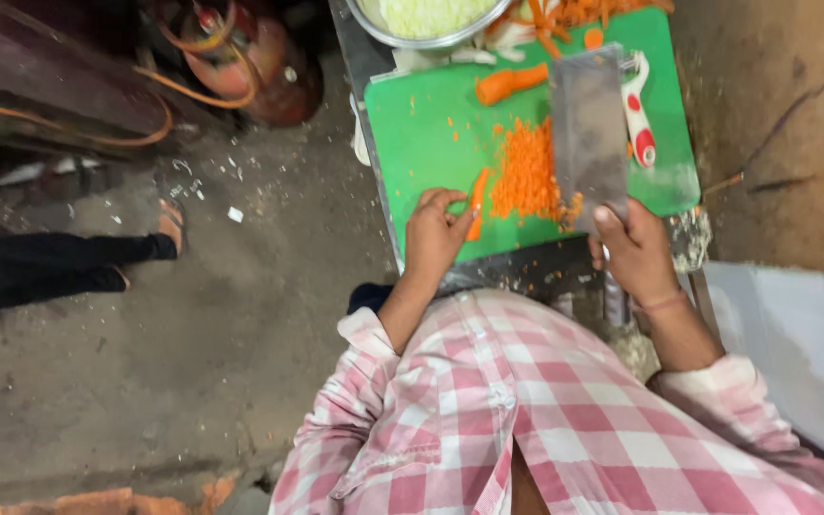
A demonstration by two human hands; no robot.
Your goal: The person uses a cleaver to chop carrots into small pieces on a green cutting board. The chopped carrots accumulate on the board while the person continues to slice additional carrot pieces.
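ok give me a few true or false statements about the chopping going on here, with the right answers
1. The right hand holds a broad cleaver. True.
2. The left hand is pressing down a whole onion. False: it steadies a thin carrot strip.
3. The cutting board is green. True.
4. The pile of diced carrot sits in the metal bowl. False: it lies on the board, beside the cleaver; the bowl holds something pale and shredded.
5. A red and white peeler lies on the board, right of the cleaver. True.
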